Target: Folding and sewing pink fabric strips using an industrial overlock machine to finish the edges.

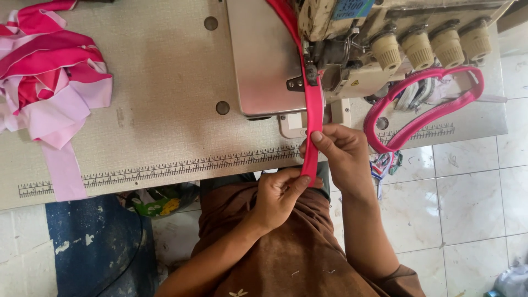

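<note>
At the near edge of a pale sewing table (pixel 165 110), seen from above, a person is guiding a narrow bright pink fabric strip (pixel 313 110) through an industrial sewing machine (pixel 352 49). The strip is running from the top of the picture, down over the machine's metal plate (pixel 258 55), under the presser foot area, and off the table's front edge towards the person's lap.

The right hand (pixel 341 154) is closed lightly around the strip just below the machine, thumb on top and fingers curled behind, pinching it flat. The left hand (pixel 280 192) is gripping the strip's lower end between thumb and forefinger, close to the body. Together the two hands are holding the strip taut and straight between them, in line with the needle.

To judge from this, the strip is in the middle of being fed and aligned for stitching. The next move appears to call for keeping both edges even and the tension steady while easing the strip forward.

A loop of matching pink banding (pixel 423 104) is lying on the table to the right of the machine, beneath a row of four cream tension knobs (pixel 429 47). A heap of pink, red and pale lilac fabric pieces (pixel 49 82) is resting at the table's far left. A printed ruler scale (pixel 165 168) is running along the table's front edge. Below, white floor tiles (pixel 467 203) and the person's brown garment (pixel 275 247) are showing.
</note>
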